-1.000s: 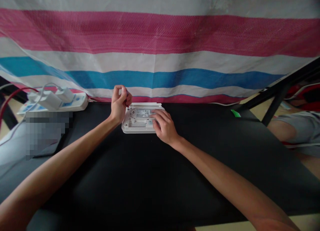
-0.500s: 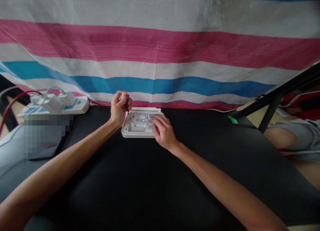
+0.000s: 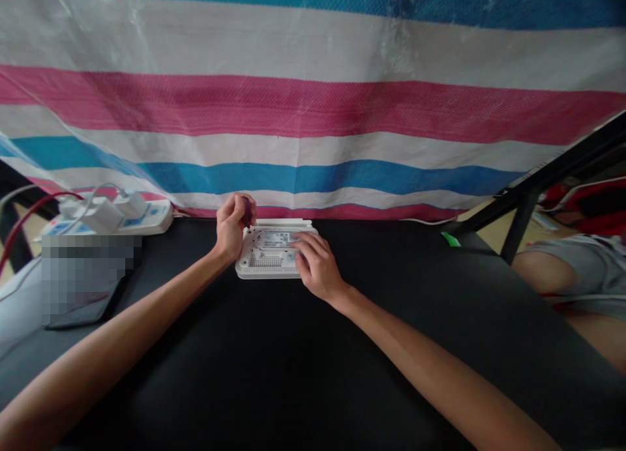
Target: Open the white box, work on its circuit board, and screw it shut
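A white router [image 3: 268, 273] lies underside up on the black table, with a label, vent slots and a long bar along its back edge. My left hand [image 3: 231, 226] is closed above its left back corner, around a small dark purple-red screwdriver-like tool [image 3: 246, 211]. The fingers and the router's corner hide most of that tool, and its tip cannot be made out. On the router's right part rests my right hand [image 3: 317, 263], fingers stretched out flat over the label and thumb near the front.
At the back left is a white power strip [image 3: 159, 218] with plugs and cables. A dark flat device [image 3: 88, 314], partly blurred out, lies before it. A green scrap [image 3: 450, 239] lies at the right. Striped sheeting [image 3: 293, 105] hangs behind. Another person's leg [image 3: 542, 268] shows beyond the right edge.
The view has tilted up slightly, so the table and hands appear lower. My left hand has turned a little around the tool; the right hand remains on the router.
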`<action>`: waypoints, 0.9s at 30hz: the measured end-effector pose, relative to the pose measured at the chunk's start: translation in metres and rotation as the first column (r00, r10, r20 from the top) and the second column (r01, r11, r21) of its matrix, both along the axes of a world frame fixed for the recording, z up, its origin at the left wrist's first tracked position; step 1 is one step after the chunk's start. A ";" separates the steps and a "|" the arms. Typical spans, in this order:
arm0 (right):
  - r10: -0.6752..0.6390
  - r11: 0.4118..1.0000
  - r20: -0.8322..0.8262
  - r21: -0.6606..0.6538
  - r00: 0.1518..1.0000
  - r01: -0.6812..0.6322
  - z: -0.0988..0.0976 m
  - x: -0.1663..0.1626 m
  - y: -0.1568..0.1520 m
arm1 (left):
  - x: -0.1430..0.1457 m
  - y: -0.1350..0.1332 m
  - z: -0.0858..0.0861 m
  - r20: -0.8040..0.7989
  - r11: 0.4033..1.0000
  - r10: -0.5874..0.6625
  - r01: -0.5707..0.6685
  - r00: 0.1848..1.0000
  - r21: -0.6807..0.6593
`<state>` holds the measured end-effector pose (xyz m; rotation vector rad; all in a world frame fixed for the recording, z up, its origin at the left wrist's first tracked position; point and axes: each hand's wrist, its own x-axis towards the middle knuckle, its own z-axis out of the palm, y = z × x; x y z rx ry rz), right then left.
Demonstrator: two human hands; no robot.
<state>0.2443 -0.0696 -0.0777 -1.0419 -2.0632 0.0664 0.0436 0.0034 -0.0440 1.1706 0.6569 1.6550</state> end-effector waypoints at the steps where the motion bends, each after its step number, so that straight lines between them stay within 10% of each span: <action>1: 0.000 1.000 -0.003 0.006 1.000 0.000 -0.001 0.000 0.000 | -0.001 0.000 0.000 -0.015 1.000 -0.001 0.001 1.000 -0.008; 27: -0.001 1.000 0.008 0.030 1.000 0.001 -0.002 0.001 0.001 | 0.002 -0.004 0.002 0.063 0.977 -0.150 0.157 0.987 -0.146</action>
